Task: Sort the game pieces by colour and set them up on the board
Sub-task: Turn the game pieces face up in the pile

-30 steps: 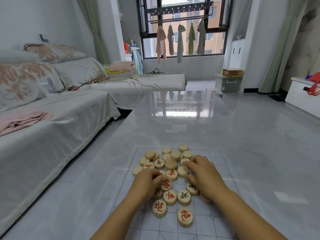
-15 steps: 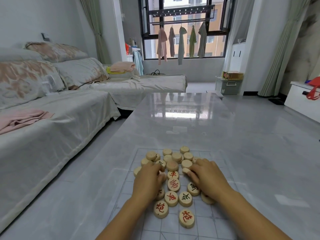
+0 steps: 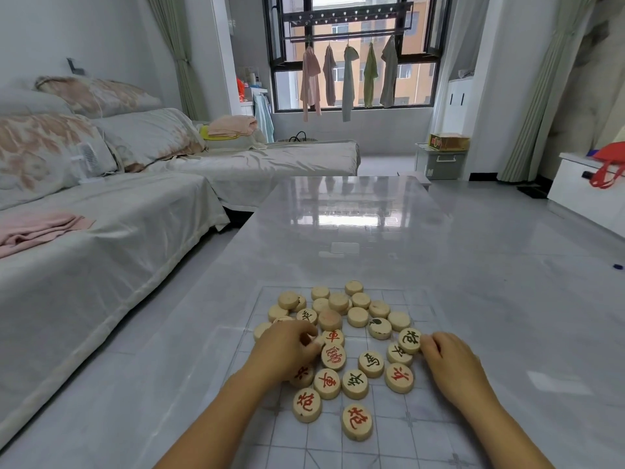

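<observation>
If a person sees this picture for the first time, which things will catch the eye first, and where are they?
First, the heap of round wooden game pieces low in the middle, lying unsorted on the clear gridded board; some show red or dark characters, many are blank side up. The left hand rests on the heap's left side, and the right hand touches its right edge. Behind, clothes hang in the window.

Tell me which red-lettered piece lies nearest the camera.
The red-lettered piece lying alone at the bottom of the cluster on the board. Every other red piece sits farther up; its closest red neighbour is up and to its left.
</observation>
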